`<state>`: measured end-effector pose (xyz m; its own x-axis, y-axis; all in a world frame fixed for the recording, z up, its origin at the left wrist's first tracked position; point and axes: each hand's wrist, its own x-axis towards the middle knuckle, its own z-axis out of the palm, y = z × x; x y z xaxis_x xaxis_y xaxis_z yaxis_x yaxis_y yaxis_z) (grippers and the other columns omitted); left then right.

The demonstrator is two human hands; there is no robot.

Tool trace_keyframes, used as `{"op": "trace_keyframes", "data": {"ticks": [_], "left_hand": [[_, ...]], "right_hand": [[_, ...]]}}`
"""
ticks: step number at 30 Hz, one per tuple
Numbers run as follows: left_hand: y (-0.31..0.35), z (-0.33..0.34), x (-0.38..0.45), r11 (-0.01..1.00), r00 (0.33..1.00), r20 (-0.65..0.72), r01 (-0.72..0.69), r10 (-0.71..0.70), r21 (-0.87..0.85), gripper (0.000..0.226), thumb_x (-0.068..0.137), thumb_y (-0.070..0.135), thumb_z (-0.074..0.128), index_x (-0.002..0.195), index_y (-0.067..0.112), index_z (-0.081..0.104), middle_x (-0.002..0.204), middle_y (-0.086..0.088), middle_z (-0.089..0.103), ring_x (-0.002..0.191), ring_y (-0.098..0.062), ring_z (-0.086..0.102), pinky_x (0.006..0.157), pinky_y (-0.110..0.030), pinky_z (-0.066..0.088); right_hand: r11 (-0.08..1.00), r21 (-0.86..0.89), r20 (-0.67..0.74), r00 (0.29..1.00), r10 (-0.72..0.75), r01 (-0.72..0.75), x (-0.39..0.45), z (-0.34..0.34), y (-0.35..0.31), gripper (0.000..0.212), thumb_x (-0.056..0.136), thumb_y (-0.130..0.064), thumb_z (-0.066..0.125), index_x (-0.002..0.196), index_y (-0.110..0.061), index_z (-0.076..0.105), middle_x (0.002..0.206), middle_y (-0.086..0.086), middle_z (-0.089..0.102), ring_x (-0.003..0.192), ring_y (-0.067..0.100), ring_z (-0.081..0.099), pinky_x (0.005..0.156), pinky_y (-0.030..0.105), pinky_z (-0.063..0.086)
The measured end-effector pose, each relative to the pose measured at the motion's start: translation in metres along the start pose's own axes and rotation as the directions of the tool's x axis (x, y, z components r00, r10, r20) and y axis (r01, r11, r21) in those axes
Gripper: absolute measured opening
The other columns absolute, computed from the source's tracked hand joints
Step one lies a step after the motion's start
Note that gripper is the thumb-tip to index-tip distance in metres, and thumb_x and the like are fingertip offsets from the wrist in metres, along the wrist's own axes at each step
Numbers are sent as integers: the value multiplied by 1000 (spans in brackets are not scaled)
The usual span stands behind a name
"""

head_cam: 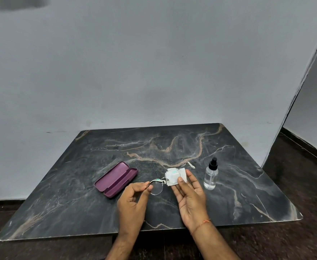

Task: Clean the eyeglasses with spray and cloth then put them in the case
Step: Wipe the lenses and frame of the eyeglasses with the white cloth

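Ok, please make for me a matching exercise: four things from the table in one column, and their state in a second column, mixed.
Things:
1. case
2. spray bottle
3. cloth
4. eyeglasses

States:
a. held by the left hand at one end
b. lying open, purple
c. standing upright, black cap
d. wrapped around one lens, in the right hand

Pairs: 1-b, 2-c, 3-d, 4-a

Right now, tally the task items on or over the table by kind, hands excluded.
Eyeglasses: 1, held above the table
Cleaning cloth: 1, wrapped around one lens
Spray bottle: 1, upright
Glasses case: 1, open
Total: 4
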<state>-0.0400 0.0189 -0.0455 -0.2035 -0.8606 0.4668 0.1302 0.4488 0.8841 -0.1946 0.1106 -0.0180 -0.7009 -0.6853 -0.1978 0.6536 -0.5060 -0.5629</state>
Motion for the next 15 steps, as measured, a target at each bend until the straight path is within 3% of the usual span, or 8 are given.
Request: {"op": "trace_keyframes", "data": {"ticks": [4,10,15], "left_hand": [[-3,2,0,1000,999,52,9,-11,28,6,93,30,88,96,27,83,104,0,85,101,-20,83,93,-50,67],[1,0,0,1000,998,62,6,-7,13,32,90,63,82,97,31,82,104,3,85,103,-20,83,92,-44,66],[4,-1,2,1000,999,49,5,-4,-17,38,89,71,80,97,34,81,104,4,85,103,-18,83,92,-37,68]], "right_hand": [[998,31,67,997,45,-48,0,-7,-5,62,84,4,72,143,-13,61,133,19,75,116,28,77,93,38,65],[994,-1,102,988,113,-113,-1,-7,-7,58,89,-3,69,144,-13,60,135,20,74,121,32,74,102,42,60],[999,-21,84,996,35,-33,-3,-3,-6,66,84,3,70,146,-18,57,129,18,77,111,26,79,100,42,61]]}}
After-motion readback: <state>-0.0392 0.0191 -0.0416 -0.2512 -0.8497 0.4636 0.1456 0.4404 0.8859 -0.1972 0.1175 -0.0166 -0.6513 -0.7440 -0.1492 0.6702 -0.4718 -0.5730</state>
